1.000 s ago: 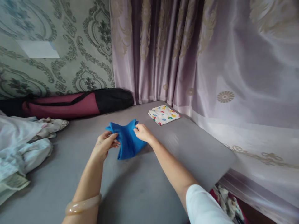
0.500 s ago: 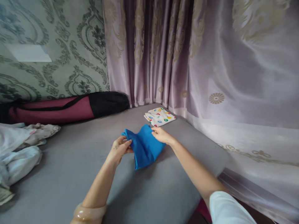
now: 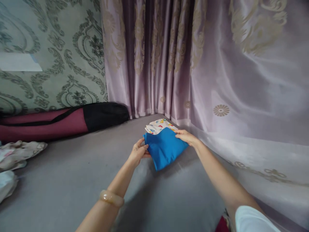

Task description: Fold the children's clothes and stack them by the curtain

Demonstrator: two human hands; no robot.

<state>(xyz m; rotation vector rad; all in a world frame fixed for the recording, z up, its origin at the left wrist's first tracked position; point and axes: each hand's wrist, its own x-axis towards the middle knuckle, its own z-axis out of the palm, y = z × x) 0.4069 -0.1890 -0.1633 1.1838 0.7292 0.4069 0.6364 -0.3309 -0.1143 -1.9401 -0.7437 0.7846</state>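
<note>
Cloth of smooth, bright blue fabric (image 3: 166, 149) hangs between your two hands, just right of the centre of the frame, brought down to a small, roughly four-sided panel. Your left hand (image 3: 139, 151) pinches its left edge, thumb on top and fingers beneath; your right hand (image 3: 186, 136) grips the upper right corner between thumb and fingers. One corner droops toward you, over the grey, sheet-covered bed (image 3: 84, 180), and you cannot tell from this view whether it touches the sheet.

Judged by what lies about, one piece looks finished: a white cloth printed with small coloured shapes (image 3: 158, 126) lies flat and folded on the bed, just beyond the blue one, whose top edge hides its near part. Whether the two touch is unclear. Your blue piece seems nearly there, its folding apparently made, but it is in your grasp and not yet laid down.

At the left edge of the frame, a crumpled, pale patterned garment (image 3: 20, 154) and a bunched, whitish garment (image 3: 7, 184) lie loose and unfolded on the bed, well apart from your hands; if they belong to the same work, they look untouched by it.
</note>
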